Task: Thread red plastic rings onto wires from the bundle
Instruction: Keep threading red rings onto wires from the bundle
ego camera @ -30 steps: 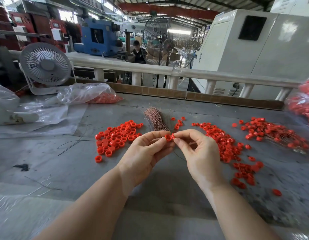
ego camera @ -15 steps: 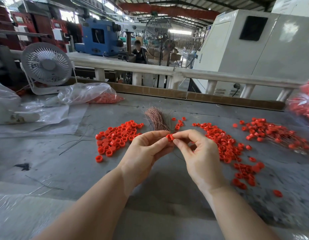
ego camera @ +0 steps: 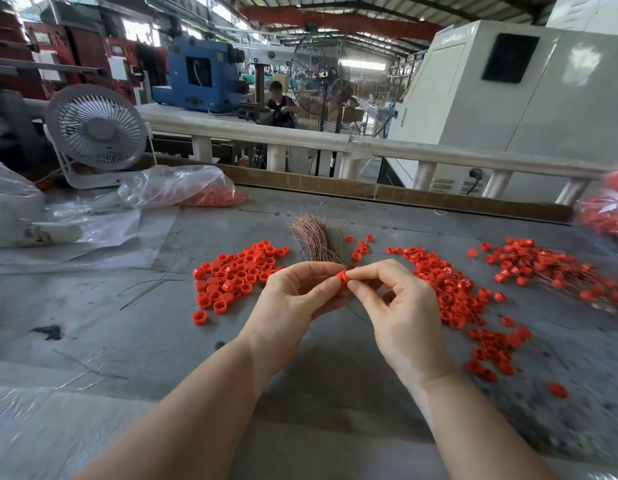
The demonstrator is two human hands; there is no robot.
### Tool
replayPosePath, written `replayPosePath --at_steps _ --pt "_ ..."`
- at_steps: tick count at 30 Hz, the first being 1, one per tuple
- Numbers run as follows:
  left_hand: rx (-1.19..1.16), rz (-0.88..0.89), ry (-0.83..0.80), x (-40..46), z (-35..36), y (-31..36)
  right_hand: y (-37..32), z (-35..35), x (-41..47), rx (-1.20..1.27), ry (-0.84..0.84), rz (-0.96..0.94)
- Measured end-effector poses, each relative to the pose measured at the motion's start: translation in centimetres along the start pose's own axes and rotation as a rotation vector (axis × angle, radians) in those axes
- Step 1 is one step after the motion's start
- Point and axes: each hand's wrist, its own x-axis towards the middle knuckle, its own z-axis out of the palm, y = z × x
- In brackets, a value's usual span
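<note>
Now | both hands' fingers [ego camera: 361, 271] pinch one small ridged red plastic ring [ego camera: 341, 276] | coppery wire bundle [ego camera: 314, 242] behind

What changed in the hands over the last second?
Little: the right hand closed the small gap to the red ring, which the left hand pinches, so both fingertips now meet at it. Wire bundle and ring piles on the table are unmoved.
</note>
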Motion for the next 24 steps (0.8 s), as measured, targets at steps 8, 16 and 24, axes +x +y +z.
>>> replayPosePath --at_steps 8,16,24 --pt "0.082 0.077 -0.007 -0.08 0.00 -0.13 0.12 0.02 -0.09 -0.008 0.003 0.008" --pt "0.118 0.099 -0.016 -0.10 0.00 -0.16 0.15 -0.02 -0.23 0.002 0.010 0.013" --pt "0.128 0.097 -0.022 -0.25 -0.05 -0.08 0.07 -0.06 -0.19 0.010 0.000 0.018"
